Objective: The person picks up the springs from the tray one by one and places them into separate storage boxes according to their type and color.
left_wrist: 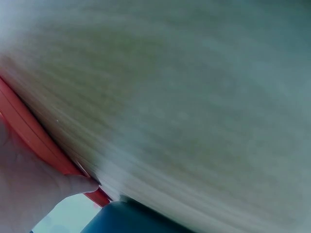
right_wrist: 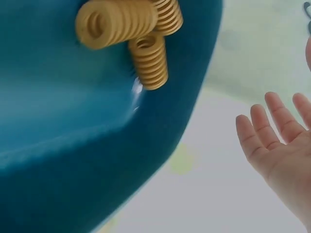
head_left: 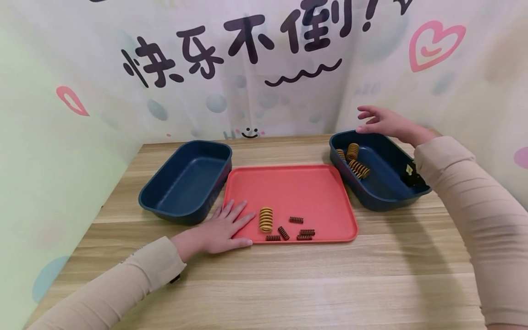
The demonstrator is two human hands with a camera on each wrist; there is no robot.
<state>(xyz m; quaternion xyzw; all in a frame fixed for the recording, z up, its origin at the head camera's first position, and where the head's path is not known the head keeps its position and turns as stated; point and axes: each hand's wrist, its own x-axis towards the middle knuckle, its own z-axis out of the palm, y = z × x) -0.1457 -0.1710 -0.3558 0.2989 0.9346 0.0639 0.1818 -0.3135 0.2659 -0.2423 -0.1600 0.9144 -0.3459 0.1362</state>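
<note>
My left hand (head_left: 220, 229) rests with spread fingers on the left front corner of the red tray (head_left: 284, 188). Just right of its fingertips a large yellow spring (head_left: 266, 220) lies on the tray. Several small dark springs (head_left: 296, 220) lie near the tray's front edge. Above the far rim of the right blue bin (head_left: 383, 183) my right hand (head_left: 383, 121) hovers, fingers loosely extended and holding nothing. In that bin are several large yellow springs (head_left: 359, 169), gathered at its left end; the right wrist view shows three of them (right_wrist: 148, 60) beside the open palm.
Left of the tray stands a second blue bin (head_left: 185, 183) with nothing visible inside. A wooden table (head_left: 288, 284) bears everything. Behind it hangs a printed cloth (head_left: 255, 101). A black wrist device (head_left: 412, 176) partly covers the right bin's near right side.
</note>
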